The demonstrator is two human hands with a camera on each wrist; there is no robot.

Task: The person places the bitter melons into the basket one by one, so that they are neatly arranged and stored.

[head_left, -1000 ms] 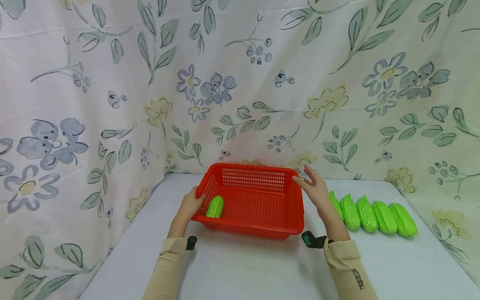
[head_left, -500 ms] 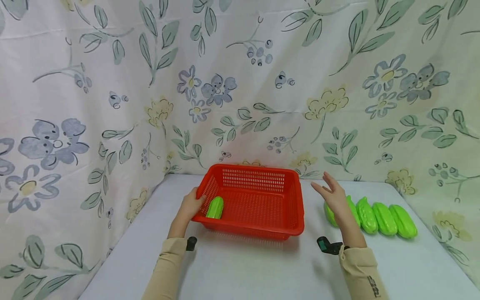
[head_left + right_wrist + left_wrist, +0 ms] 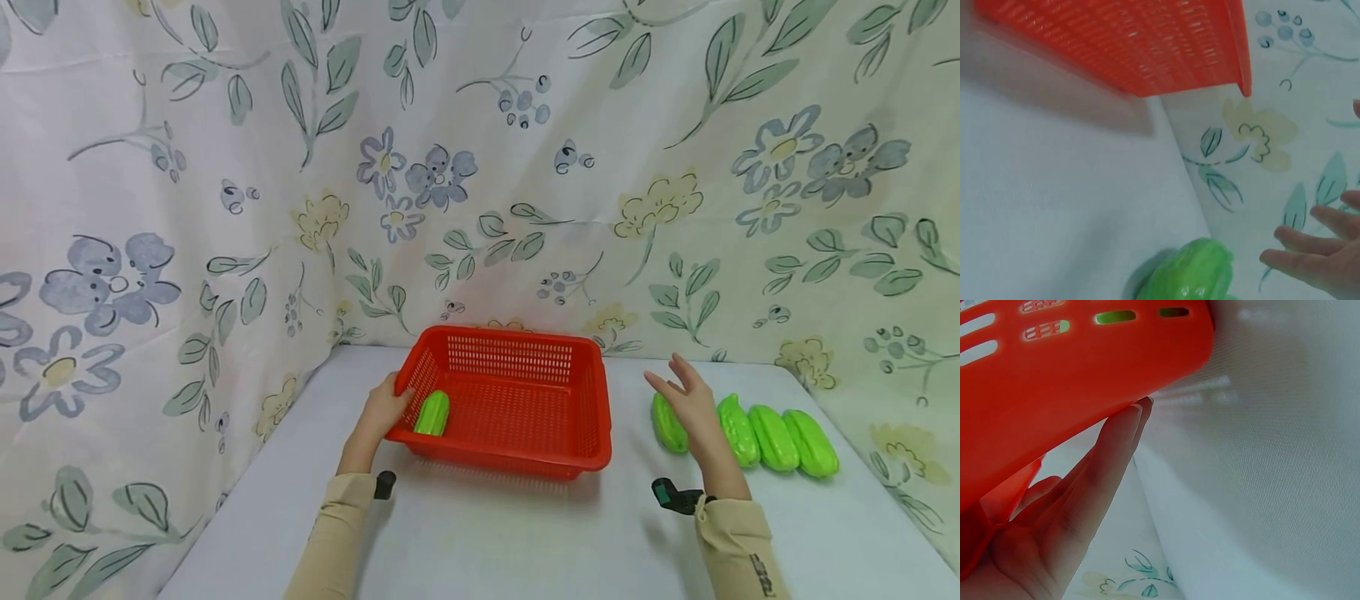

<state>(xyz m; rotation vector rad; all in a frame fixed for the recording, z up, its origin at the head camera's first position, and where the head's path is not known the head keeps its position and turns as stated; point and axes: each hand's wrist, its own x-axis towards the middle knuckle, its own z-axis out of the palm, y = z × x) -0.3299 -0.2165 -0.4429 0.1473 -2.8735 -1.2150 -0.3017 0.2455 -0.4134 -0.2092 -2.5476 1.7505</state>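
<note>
My left hand grips the left rim of a red plastic basket, thumb over the edge. In the left wrist view its fingers lie against the basket's underside. One bright green ridged gourd lies inside at the left end. My right hand, fingers spread and holding nothing, hovers above the row of green gourds to the right of the basket. It hides part of that row in the head view. Below the hand, a gourd appears in the right wrist view, apart from the fingers.
The white tabletop carries the gourd row on its right side. A flowered cloth hangs behind and along the left of the table. Small black cameras sit at both wrists.
My right hand has moved right, away from the basket's right rim, to over the gourds. The left hand and the basket have stayed in place.
</note>
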